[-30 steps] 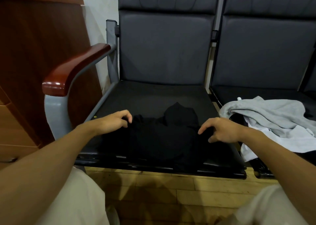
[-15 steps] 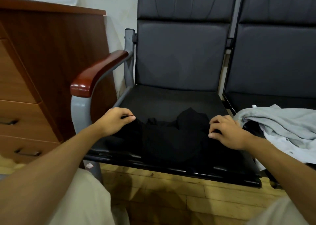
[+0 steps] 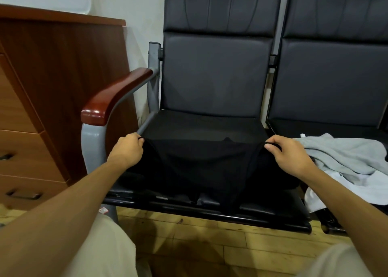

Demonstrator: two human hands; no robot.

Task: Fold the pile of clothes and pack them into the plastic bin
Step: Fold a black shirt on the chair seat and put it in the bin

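A black garment [image 3: 201, 167] is stretched out above the black chair seat [image 3: 201, 125], its lower part draping over the seat's front edge. My left hand [image 3: 127, 150] pinches its left top corner and my right hand [image 3: 287, 152] pinches its right top corner, holding the top edge taut between them. A grey garment [image 3: 344, 157] lies crumpled over a white one [image 3: 365, 186] on the seat to the right. No plastic bin is in view.
A wooden armrest [image 3: 113, 100] on a grey metal frame stands left of the seat. A brown chest of drawers [image 3: 42, 108] is further left. Padded backrests [image 3: 216, 75] rise behind. Wooden floor [image 3: 210, 241] and my pale trouser legs are below.
Both hands have taken hold of the black garment's corners and lifted and spread it wide; before, it lay bunched on the seat. The camera has also shifted.
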